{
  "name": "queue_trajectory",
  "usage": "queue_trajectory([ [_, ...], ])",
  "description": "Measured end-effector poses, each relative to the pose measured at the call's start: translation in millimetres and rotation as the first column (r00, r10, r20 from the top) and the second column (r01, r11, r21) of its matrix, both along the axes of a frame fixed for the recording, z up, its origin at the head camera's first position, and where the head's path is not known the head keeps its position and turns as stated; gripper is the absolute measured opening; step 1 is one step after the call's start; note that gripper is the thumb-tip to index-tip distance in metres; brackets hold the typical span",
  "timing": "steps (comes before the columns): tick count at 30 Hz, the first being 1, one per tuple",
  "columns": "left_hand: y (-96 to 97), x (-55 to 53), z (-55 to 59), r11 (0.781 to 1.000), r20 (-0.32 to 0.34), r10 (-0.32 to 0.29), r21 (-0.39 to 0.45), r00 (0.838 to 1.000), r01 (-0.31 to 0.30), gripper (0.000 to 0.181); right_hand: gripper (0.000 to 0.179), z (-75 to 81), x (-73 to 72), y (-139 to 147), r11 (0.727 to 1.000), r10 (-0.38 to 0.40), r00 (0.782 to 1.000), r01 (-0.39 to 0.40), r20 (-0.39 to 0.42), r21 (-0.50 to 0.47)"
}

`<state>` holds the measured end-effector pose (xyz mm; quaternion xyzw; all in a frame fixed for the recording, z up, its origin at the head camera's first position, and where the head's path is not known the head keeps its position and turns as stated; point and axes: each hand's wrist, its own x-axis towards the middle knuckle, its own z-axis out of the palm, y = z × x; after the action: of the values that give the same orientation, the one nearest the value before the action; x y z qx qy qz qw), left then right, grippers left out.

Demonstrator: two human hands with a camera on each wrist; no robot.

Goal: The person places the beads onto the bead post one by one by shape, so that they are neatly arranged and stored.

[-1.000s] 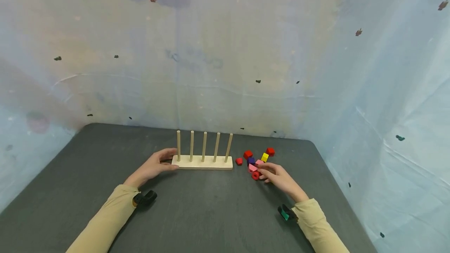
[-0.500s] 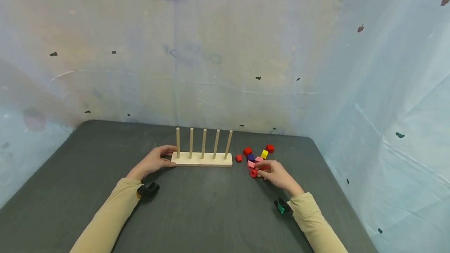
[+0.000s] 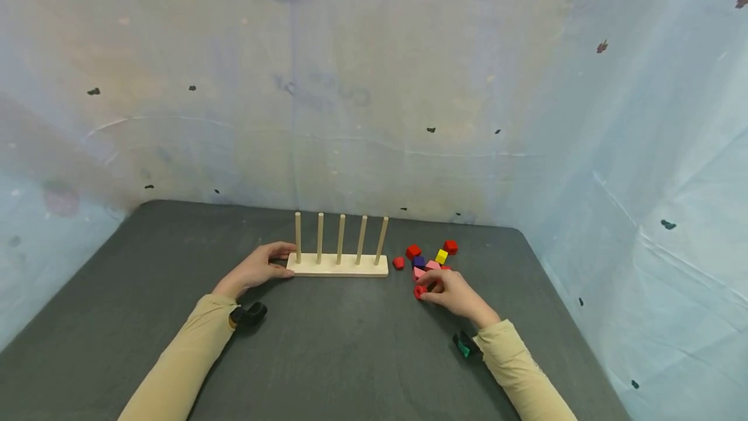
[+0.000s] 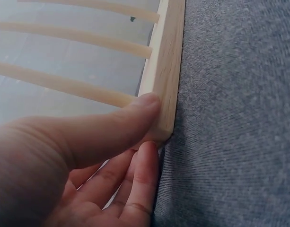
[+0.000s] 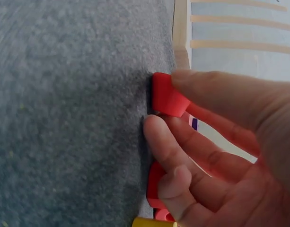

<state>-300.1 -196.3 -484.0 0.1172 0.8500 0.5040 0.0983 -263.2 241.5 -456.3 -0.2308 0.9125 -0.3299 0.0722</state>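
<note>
A pale wooden peg stand (image 3: 337,269) with a row of upright pegs sits on the table. My left hand (image 3: 257,270) holds its left end, the thumb (image 4: 147,106) on the base's front edge and the other fingers around the end. At the near side of a small pile of beads, my right hand (image 3: 458,294) pinches a red bead (image 3: 419,292) with a hole. The right wrist view has this red bead (image 5: 164,94) between thumb and fingers, close to the tabletop. Pink beads (image 3: 418,273) lie just behind it, partly covered by the fingers.
Around the right hand lie a dark blue bead (image 3: 418,262), a yellow bead (image 3: 441,256) and several red beads, one red bead (image 3: 398,263) near the stand's right end. The dark table (image 3: 350,356) meets a draped sheet (image 3: 350,167) behind.
My right hand has shifted slightly left and nearer, from over the pink beads to the red bead, which has moved a little away from the pile. The left hand keeps holding the stand.
</note>
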Motion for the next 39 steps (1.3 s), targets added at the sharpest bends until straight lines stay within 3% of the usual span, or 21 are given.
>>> queue_trajectory([
  [10, 0.9, -1.0, -2.2, 0.999, -0.005, 0.014, -0.032, 1.0, -0.014, 0.061, 0.022, -1.6, 1.1, -2, 0.998, 0.055, 0.998, -0.055, -0.008, 0.014],
  [23, -5.9, 1.3, -12.8, 1.0, -0.126, -0.012, -0.008, 0.992, 0.011, 0.061, 0.023, 0.1, 4.8, -5, 0.988, 0.151, 0.988, -0.149, -0.035, 0.039],
  [31, -5.4, 2.8, -14.8, 0.995, -0.079, 0.008, 0.104, 0.997, 0.001, 0.072, 0.024, -5.8, 4.5, -7, 0.987, 0.159, 0.987, -0.159, -0.019, 0.004],
  [39, -5.8, -1.0, -14.4, 0.996, -0.106, -0.036, 0.081, 0.994, 0.045, 0.073, 0.025, -5.6, 2.8, -7, 0.99, 0.143, 0.99, -0.143, -0.008, -0.001],
])
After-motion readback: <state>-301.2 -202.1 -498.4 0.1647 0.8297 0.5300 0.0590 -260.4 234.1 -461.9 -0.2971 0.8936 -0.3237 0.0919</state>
